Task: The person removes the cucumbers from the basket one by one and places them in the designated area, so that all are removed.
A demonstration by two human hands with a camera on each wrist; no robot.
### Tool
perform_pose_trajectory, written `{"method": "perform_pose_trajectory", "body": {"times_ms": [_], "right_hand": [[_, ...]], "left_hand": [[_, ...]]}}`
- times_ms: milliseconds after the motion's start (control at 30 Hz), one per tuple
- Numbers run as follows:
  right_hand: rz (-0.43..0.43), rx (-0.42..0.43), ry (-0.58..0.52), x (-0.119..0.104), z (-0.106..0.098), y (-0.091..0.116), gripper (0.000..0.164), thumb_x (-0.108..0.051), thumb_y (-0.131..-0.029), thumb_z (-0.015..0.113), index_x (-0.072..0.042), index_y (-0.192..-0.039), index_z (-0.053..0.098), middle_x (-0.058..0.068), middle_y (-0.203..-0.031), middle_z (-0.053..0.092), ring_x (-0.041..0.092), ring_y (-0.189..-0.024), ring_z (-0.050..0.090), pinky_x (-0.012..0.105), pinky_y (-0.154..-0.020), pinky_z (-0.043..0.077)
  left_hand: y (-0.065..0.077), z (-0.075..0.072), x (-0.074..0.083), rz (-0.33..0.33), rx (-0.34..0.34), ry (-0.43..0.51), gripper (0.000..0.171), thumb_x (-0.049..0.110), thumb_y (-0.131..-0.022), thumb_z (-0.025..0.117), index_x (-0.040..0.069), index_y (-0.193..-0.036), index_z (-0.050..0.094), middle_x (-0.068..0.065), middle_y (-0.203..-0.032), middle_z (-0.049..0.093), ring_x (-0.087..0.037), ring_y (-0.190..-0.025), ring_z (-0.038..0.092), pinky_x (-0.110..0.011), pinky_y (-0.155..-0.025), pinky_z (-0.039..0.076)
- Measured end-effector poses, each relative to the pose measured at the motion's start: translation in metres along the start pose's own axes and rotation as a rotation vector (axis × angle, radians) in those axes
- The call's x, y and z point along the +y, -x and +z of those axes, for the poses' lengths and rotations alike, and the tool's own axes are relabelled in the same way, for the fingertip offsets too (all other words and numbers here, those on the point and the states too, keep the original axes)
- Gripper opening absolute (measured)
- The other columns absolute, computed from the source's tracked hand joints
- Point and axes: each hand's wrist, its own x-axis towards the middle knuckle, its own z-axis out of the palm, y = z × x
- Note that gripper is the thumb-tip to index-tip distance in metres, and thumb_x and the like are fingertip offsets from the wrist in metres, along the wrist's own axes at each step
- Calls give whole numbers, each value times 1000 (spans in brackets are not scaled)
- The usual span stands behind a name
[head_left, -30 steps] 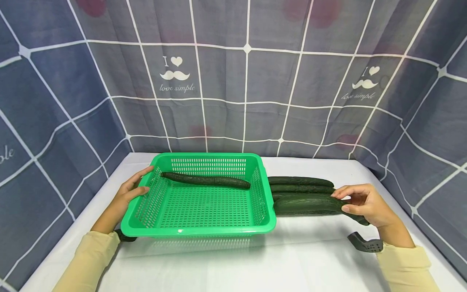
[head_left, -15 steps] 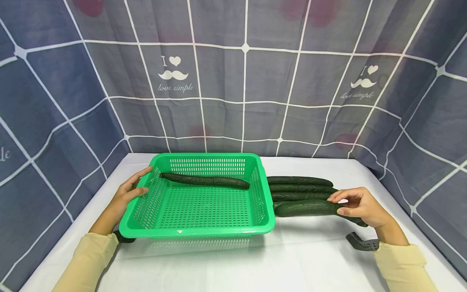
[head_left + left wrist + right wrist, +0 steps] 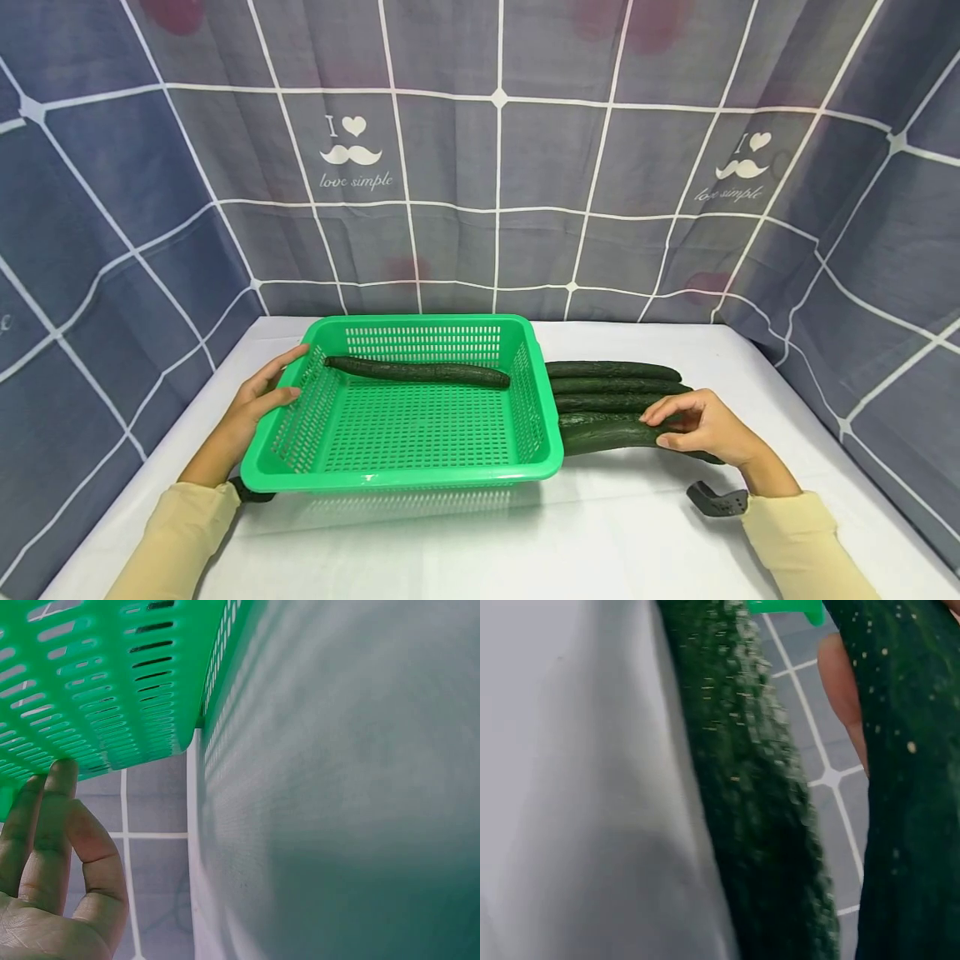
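Note:
My left hand (image 3: pixel 255 406) holds the left rim of a green slotted plastic basket (image 3: pixel 401 478). Thumb and forefinger reach over the rim, and in the left wrist view other fingers (image 3: pixel 49 847) touch the outer wall. One long dark cucumber (image 3: pixel 420 372) lies inside along the back. To the basket's right, my right hand (image 3: pixel 705 429) grips a cucumber (image 3: pixel 607 436) near its right end. The right wrist view shows this held cucumber (image 3: pixel 911 795) apart from another cucumber (image 3: pixel 742 780) on the table. The basket's right wall hides the held one's far end.
Several cucumbers (image 3: pixel 611 385) lie side by side behind the held one, their left ends close to the basket. White cloth (image 3: pixel 420 554) covers the table. A grey checked curtain (image 3: pixel 450 167) encloses the back and both sides.
My right hand has drawn its cucumber left and slightly towards me, off the row, and more of the cucumbers behind show. The left hand stays on the basket rim.

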Motion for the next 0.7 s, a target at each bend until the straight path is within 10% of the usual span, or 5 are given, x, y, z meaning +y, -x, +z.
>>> {"method": "perform_pose_trajectory", "body": {"times_ms": [700], "right_hand": [[104, 0, 326, 2, 3, -1, 32, 18, -79, 85, -8, -97, 82, 9, -103, 81, 1, -101, 74, 17, -86, 57]], "left_hand": [[-1, -1, 0, 5, -3, 3, 64, 8, -109, 55, 21, -170, 39, 11, -173, 29, -49, -164, 1, -12, -98, 36]]}}
